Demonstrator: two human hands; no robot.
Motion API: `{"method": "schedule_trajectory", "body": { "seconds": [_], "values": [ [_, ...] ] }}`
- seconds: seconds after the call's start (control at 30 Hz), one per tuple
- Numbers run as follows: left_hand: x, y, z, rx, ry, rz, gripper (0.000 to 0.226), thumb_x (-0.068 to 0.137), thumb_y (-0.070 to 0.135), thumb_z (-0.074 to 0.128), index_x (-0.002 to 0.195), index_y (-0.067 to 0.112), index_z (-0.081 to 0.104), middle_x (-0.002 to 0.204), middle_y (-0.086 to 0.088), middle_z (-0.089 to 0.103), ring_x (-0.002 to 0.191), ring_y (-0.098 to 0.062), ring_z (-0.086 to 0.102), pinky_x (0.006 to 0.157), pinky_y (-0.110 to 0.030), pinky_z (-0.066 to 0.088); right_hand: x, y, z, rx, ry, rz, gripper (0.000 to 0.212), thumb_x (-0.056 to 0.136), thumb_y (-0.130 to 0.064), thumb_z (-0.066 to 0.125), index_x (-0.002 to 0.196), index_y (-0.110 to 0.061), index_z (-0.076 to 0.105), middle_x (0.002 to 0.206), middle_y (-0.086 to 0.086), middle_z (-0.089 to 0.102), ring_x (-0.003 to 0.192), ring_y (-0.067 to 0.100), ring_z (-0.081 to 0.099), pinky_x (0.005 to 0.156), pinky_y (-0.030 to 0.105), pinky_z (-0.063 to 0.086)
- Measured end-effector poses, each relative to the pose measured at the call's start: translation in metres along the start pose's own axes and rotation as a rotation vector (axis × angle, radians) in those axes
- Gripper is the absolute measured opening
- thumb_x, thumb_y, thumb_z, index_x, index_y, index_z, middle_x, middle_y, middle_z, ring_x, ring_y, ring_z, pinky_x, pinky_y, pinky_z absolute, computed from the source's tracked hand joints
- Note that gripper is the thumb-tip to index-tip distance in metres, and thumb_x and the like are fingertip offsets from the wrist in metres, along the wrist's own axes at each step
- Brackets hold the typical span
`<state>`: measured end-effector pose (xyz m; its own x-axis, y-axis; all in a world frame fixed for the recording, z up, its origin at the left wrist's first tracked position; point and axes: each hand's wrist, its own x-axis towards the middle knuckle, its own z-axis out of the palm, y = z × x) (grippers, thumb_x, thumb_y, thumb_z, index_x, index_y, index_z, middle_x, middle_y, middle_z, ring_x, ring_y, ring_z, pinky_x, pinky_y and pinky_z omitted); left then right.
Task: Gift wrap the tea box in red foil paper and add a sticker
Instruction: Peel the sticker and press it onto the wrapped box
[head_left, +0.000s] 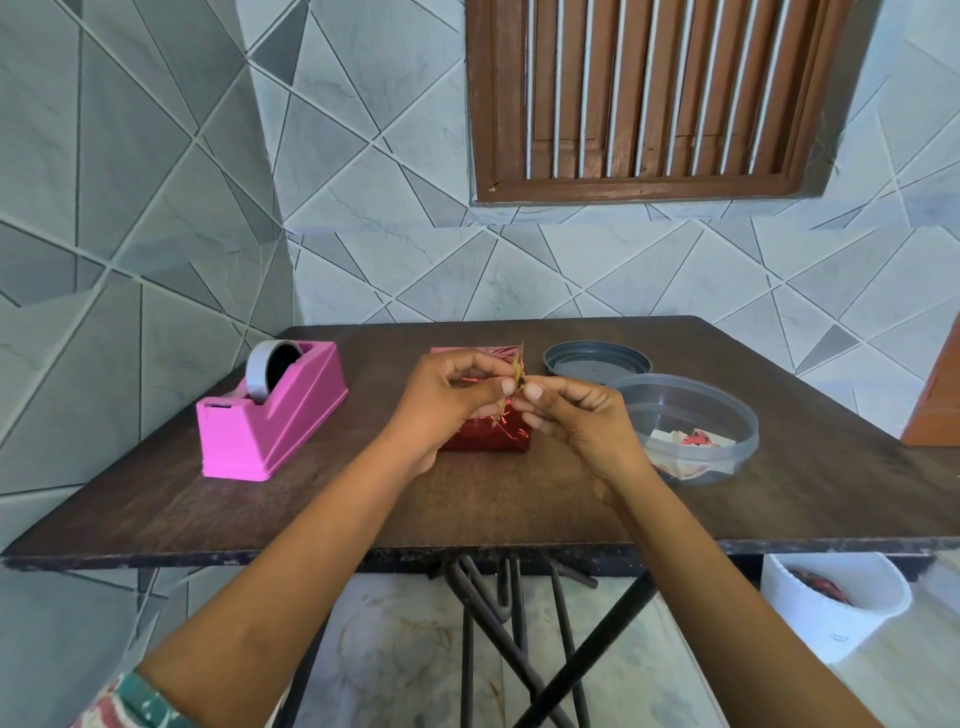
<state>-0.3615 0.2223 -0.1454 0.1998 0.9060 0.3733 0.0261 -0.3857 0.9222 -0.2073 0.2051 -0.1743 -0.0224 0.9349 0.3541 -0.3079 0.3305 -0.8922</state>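
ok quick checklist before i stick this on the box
1. Box wrapped in red foil: ok on the faces that show.
2. Sticker held: ok, left hand and right hand both pinch it.
3. Backing peeled off: cannot tell, too small.
4. Box top free: cannot tell, hands hide most of it.
5. Box flat on table: ok.
6. Tape dispenser out of the way: ok, apart on the left.
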Motion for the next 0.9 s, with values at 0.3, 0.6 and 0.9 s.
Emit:
{"method": "schedule_trajectory", "body": {
  "seconds": [0.3,0.6,0.9],
  "values": [
    [-0.0019,0.0,0.0009,-0.012,-0.016,-0.015,0.01,0.079,0.003,0.07,0.084,0.012,0.069,0.092,-0.007,0.066,0.086,-0.014,0.065,0.076,-0.028,0.058,-0.0011,-0.0001,-0.0013,-0.006,0.005,-0.002,0.02,0.075,-0.011,0.065,0.094,-0.004,0.069,0.079,0.003,0.074,0.079,0.01,0.07,0.071,0.019,0.056],
    [-0.0026,0.0,0.0028,-0.012,-0.015,0.002,0.011,0.079,0.002,0.07,0.083,0.012,0.069,0.088,-0.003,0.066,0.08,-0.01,0.064,0.074,-0.027,0.057,-0.0027,-0.0031,-0.0017,-0.053,0.005,-0.021,0.016,0.078,-0.008,0.065,0.092,-0.004,0.07,0.078,0.003,0.074,0.077,0.01,0.069,0.072,0.019,0.056],
    [-0.0037,-0.0034,0.0026,-0.029,-0.023,-0.027,0.009,0.08,0.004,0.068,0.086,0.011,0.069,0.088,-0.003,0.067,0.085,-0.012,0.064,0.075,-0.026,0.058,-0.0056,-0.0025,-0.0002,-0.028,0.021,0.006,0.01,0.084,-0.007,0.061,0.09,-0.006,0.069,0.076,0.004,0.073,0.076,0.01,0.07,0.074,0.021,0.056]
  ]
}}
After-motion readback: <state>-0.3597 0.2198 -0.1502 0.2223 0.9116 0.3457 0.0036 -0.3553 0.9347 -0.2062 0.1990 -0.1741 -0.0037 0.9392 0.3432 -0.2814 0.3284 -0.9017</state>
